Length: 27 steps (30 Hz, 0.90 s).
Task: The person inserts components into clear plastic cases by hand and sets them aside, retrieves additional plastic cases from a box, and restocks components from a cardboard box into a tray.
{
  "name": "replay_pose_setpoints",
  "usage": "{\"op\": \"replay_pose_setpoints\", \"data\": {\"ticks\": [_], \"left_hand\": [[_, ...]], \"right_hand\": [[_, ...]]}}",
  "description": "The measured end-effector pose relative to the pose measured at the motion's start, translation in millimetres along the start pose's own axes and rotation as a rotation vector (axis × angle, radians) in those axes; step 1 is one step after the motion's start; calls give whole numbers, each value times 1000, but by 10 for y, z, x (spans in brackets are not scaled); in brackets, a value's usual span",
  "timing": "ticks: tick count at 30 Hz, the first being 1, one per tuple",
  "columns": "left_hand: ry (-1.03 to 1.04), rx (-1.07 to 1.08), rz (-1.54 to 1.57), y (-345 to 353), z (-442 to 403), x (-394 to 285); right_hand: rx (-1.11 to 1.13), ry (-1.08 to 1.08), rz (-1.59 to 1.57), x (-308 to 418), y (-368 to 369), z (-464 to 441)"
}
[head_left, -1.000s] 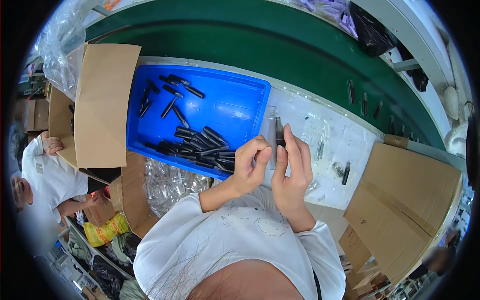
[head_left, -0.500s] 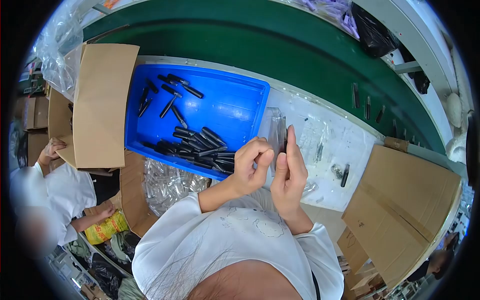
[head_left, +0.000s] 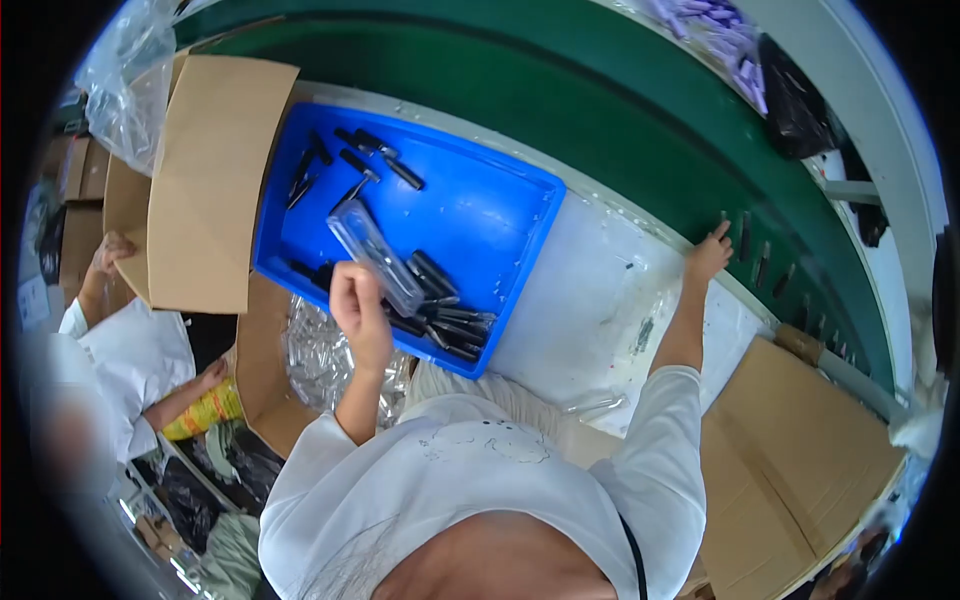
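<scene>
My left hand (head_left: 362, 315) is closed around the lower end of a clear plastic case (head_left: 375, 258), held tilted above the blue bin (head_left: 470, 165). Black pen-like tubes (head_left: 462, 330) lie under and beside the case in the bin; whether the case has anything inside I cannot tell. Far to the right, my right hand (head_left: 708, 255) reaches over the edge of the green belt (head_left: 600, 150), fingers stretched out. Nearest to its fingertips is a narrow dark pack (head_left: 745, 237), one of several in a row on the belt.
A carton of clear plastic cases (head_left: 325, 350) stands below the bin. Cardboard boxes (head_left: 215, 180) are at left, with another large box (head_left: 800, 450) at right. A white work surface (head_left: 570, 280) runs beside the bin. At left, another person's hand (head_left: 112, 252) touches a box.
My hands were together around a clear case over the white surface. They have parted: the left moved over the bin with a clear case, the right out to the belt.
</scene>
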<state>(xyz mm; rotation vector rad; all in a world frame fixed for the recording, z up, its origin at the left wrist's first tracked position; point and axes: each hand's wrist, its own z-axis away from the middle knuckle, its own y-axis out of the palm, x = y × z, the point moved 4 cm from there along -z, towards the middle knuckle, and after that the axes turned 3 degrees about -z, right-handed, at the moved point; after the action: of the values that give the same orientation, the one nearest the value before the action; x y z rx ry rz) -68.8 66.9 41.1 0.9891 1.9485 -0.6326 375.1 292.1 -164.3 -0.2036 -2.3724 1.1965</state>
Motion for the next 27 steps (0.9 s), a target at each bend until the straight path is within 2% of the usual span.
{"op": "replay_pose_setpoints", "data": {"ticks": [1,2,4,5,6,7,8,9,10,12,16,18,19,21,22,23,25,27], "left_hand": [[-14,-37,22,-110,-12,-1],[-11,-70,32,-193,-22,-1],[-20,-88,47,-304,7,25],[-22,-88,49,-323,14,70],[-23,-88,50,-326,37,109],[-56,-93,76,-310,66,140],[-66,-73,114,-290,103,150],[-82,-62,132,-273,141,141],[-98,-51,149,-269,174,131],[-97,-31,156,-314,237,116],[-139,9,149,-376,264,152],[-130,26,161,-387,244,192],[-129,29,165,-374,238,189],[-90,27,175,-307,240,141],[-89,31,179,-253,232,105],[-70,39,186,-186,222,49],[-35,57,236,-81,270,19],[6,118,295,80,333,-72]], "right_hand": [[-108,-19,115,104,-145,2],[-93,-34,108,275,-189,8],[-327,-311,-505,936,-612,249],[-126,-288,-809,1301,-726,480],[131,-406,-975,1634,-666,836],[241,-698,-927,2104,-936,1206],[448,-813,-1097,2437,-1022,1634],[531,-1053,-1095,2708,-1108,2068],[720,-1154,-922,2881,-1276,2404],[795,-1205,-745,3015,-1218,3029],[647,-1122,-767,3080,-1309,3341],[813,-1000,-894,3071,-1301,3267],[809,-998,-890,3048,-1452,3111],[874,-281,-1223,2783,-1829,2493],[766,-96,-1463,2621,-1985,2265],[752,103,-1710,2475,-2293,2039],[382,24,-1863,2235,-2727,1807],[213,-152,-1793,2088,-2894,1801]]}}
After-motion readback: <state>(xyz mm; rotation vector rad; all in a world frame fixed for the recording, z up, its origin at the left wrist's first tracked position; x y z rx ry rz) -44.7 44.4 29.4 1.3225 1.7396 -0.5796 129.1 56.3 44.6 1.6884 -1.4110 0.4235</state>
